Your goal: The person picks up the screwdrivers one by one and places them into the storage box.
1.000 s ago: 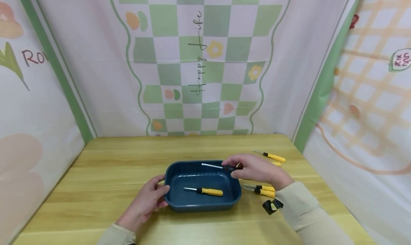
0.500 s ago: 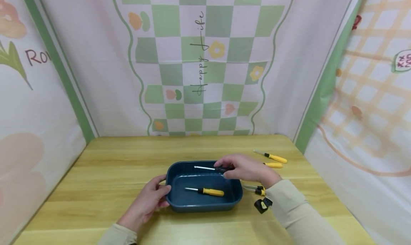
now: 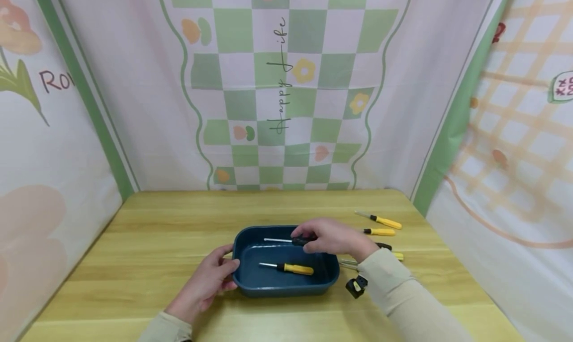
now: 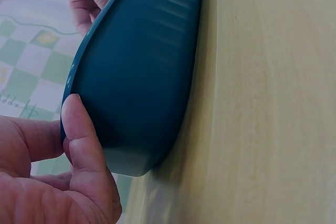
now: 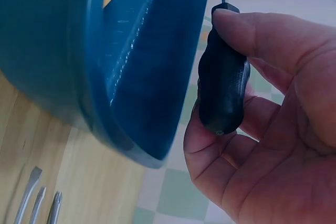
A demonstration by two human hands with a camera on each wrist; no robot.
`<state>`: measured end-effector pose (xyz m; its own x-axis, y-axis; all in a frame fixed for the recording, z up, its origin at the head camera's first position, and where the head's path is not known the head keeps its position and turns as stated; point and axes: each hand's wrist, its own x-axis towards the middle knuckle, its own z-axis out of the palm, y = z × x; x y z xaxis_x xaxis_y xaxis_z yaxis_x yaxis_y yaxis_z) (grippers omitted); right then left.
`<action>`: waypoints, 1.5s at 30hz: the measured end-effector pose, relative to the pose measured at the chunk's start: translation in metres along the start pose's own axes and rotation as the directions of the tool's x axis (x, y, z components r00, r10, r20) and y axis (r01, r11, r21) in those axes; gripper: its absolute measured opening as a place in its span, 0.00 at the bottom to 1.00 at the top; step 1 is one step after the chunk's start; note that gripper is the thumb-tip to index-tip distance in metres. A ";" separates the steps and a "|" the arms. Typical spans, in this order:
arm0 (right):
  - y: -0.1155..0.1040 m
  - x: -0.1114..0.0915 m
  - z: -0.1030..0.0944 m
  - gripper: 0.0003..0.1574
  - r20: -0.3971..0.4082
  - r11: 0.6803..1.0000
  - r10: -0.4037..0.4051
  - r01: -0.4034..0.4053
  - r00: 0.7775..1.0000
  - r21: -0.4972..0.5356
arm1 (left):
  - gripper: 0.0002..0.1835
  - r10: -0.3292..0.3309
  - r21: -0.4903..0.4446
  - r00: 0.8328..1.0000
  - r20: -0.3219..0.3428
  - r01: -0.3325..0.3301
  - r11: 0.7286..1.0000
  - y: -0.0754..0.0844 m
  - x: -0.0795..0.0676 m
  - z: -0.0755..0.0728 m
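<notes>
A dark blue rectangular dish (image 3: 286,291) stands on the wooden table. My left hand (image 3: 210,278) grips its left end, thumb and fingers on either side of the rim, as the left wrist view also shows. Over the back right part of the dish, my right hand (image 3: 333,238) holds a screwdriver by its black handle (image 5: 223,80). Its thin shaft points left, roughly level. Inside the dish lies a yellow-handled screwdriver (image 3: 297,269), its shaft also to the left.
To the right of the dish lie two yellow-handled screwdrivers, one farther back (image 3: 388,223) and one nearer (image 3: 382,232). More screwdrivers are partly hidden by my right forearm; several metal tips (image 5: 55,208) show in the right wrist view. Patterned cloth (image 3: 286,83) hangs behind the table.
My right hand has moved left and slightly down with the black-handled screwdriver, farther over the dish. My left hand keeps its grip on the dish.
</notes>
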<state>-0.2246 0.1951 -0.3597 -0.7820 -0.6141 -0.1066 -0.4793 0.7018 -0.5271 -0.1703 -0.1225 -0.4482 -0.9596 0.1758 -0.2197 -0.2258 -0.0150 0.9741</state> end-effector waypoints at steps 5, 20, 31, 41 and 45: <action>-0.002 0.006 0.003 0.23 0.009 1.000 0.004 -0.004 1.000 -0.024 | 0.29 -0.001 -0.001 1.000 0.002 0.001 1.000 0.001 0.000 0.000; -0.001 0.012 0.011 0.22 0.008 0.999 0.046 -0.046 0.999 -0.023 | 0.29 -0.006 0.006 1.000 0.018 0.006 1.000 0.001 -0.001 0.000; -0.001 0.015 0.017 0.23 -0.033 0.998 0.056 -0.057 0.998 -0.027 | 0.30 -0.010 0.009 0.999 0.041 0.009 1.000 0.003 -0.003 -0.001; -0.001 0.013 0.014 0.23 -0.090 0.998 0.065 -0.066 0.994 -0.009 | 0.30 -0.011 0.011 0.999 0.040 0.010 1.000 0.001 -0.002 -0.001; 0.000 0.012 0.013 0.23 -0.092 0.999 0.045 -0.045 0.995 0.000 | 0.30 -0.016 0.016 0.999 0.035 0.015 1.000 0.001 -0.002 -0.001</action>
<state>-0.2292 0.1831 -0.3717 -0.8360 -0.5463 -0.0521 -0.4437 0.7289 -0.5214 -0.1691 -0.1241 -0.4467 -0.9495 0.2101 -0.2332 -0.2378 0.0035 0.9713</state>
